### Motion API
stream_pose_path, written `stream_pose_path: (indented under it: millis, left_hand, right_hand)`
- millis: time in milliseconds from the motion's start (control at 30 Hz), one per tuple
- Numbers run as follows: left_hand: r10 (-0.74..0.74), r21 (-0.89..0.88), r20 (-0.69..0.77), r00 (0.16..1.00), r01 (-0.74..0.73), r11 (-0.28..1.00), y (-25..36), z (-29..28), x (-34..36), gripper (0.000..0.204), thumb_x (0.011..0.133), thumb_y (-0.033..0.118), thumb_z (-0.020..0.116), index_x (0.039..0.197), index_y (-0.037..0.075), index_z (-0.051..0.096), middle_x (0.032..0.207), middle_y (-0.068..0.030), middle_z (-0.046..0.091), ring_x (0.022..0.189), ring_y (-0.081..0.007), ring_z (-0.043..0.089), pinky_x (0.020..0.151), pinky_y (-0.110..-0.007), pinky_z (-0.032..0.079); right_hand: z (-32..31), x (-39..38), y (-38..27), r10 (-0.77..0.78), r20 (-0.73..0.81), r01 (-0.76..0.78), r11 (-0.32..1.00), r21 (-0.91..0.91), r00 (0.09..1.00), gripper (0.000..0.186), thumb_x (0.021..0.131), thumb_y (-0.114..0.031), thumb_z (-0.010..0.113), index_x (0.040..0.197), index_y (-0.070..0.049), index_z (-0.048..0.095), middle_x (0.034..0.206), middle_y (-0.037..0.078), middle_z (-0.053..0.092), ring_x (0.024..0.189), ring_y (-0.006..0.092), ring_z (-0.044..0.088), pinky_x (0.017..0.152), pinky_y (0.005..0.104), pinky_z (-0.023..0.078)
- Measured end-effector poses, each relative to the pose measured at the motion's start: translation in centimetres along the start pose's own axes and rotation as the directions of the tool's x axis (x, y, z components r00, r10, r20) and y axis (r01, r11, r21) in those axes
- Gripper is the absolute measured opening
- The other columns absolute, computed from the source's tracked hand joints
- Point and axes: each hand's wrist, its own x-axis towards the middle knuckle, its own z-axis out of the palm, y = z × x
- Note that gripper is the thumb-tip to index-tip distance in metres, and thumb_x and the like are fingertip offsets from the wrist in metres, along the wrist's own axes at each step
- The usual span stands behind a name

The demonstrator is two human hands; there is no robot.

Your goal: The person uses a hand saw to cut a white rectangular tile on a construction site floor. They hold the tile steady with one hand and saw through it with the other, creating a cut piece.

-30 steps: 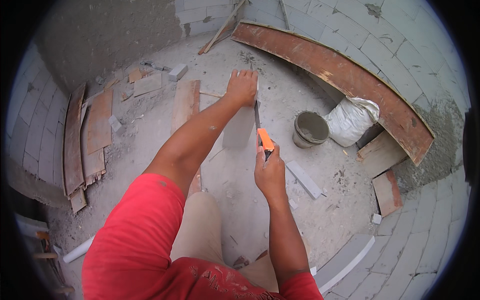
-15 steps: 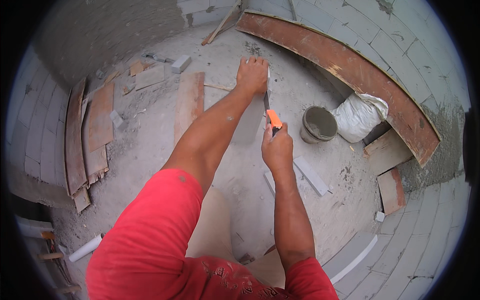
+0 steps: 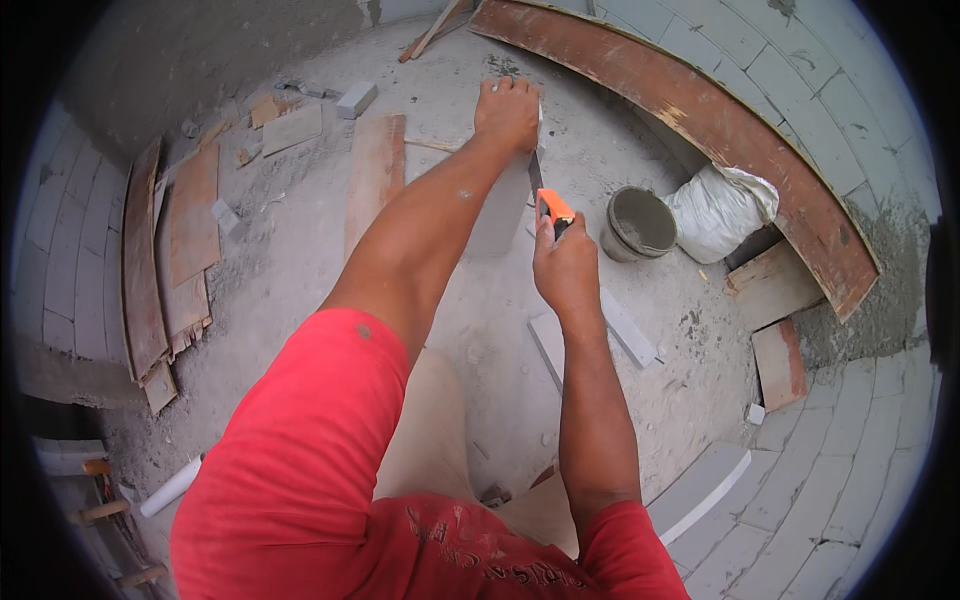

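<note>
My right hand (image 3: 567,262) is closed round the orange-and-black handle of a handsaw (image 3: 552,205). The saw's narrow blade points away from me, along the right side of a smooth grey block (image 3: 499,218) standing on the floor. My left hand (image 3: 507,117) is at the far end of this block, fingers curled over its top and pressing on it. Part of the block is hidden behind my left forearm, and the blade's far end is lost beside my left hand. Whether the teeth sit in a cut cannot be made out.
A round bucket (image 3: 640,224) and a white sack (image 3: 722,218) stand to the right. Long grey strips (image 3: 627,328) lie near my right forearm. A reddish board (image 3: 375,180) lies left of the block. A long bent panel (image 3: 690,120) leans along the block wall; more boards (image 3: 195,220) lie far left.
The whole view has shifted, so everything sits higher in the picture. The saw handle has turned a little and moved slightly right with my right hand. My left hand stays on the block.
</note>
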Motion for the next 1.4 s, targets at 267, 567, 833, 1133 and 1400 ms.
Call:
stream_pose_path:
  millis: [267,567,833,1133,1400]
  left_hand:
    - [-0.007,0.025,0.1,0.995,0.005,1.0,-1.3,-0.4,-1.0,0.077,0.07,0.025,0.088,0.14,0.013,0.059,0.141,-0.0074,0.062,0.14,-0.0257,0.054,0.115,-0.05,0.039]
    - [-0.03,0.016,0.077,0.997,0.029,0.999,-1.2,0.2,-0.8,0.079,0.068,0.024,0.088,0.141,0.013,0.058,0.141,-0.0073,0.063,0.138,-0.0279,0.056,0.115,-0.052,0.04]
    - [-0.003,0.043,0.036,0.999,0.001,0.999,-1.5,-0.5,-1.3,0.088,0.063,0.029,0.095,0.142,0.013,0.058,0.144,-0.0059,0.061,0.14,-0.0262,0.053,0.115,-0.05,0.039]
    - [0.014,0.019,0.065,0.998,-0.016,1.0,-2.1,0.0,-1.7,0.093,0.063,0.029,0.095,0.145,0.013,0.056,0.145,-0.006,0.06,0.141,-0.0269,0.053,0.118,-0.052,0.038]
    - [-0.024,0.025,0.001,1.0,0.024,0.999,-0.9,0.3,-1.3,0.089,0.064,0.029,0.096,0.143,0.011,0.057,0.141,-0.0073,0.062,0.137,-0.0274,0.056,0.113,-0.052,0.041]
  right_hand:
    - [-0.1,-19.0,5.9,-0.117,-0.108,0.134,0.977,0.163,0.987,0.029,0.105,-0.011,0.058,0.13,0.004,0.052,0.089,0.023,0.073,0.084,0.0424,0.075,0.075,0.0472,0.057]
    - [1.4,-4.7,3.2,-0.003,0.06,-0.004,0.993,0.118,0.998,0.037,0.109,-0.025,0.057,0.127,0.007,0.05,0.083,0.028,0.071,0.082,0.0504,0.071,0.069,0.0538,0.056]
    - [0.8,-10.9,3.4,0.077,0.101,-0.099,0.967,0.233,0.992,0.033,0.105,-0.015,0.059,0.129,0.006,0.052,0.096,0.028,0.074,0.09,0.0471,0.074,0.077,0.0481,0.061]
    - [1.7,-17.7,5.7,0.02,0.013,-0.023,0.949,0.314,1.0,0.033,0.106,-0.016,0.058,0.132,0.004,0.05,0.093,0.028,0.073,0.088,0.0494,0.072,0.074,0.0515,0.057]
    - [2.7,-3.6,4.2,0.024,0.003,-0.024,0.988,0.153,1.0,0.038,0.107,-0.024,0.059,0.129,0.006,0.052,0.09,0.031,0.072,0.087,0.05,0.072,0.073,0.0554,0.056]
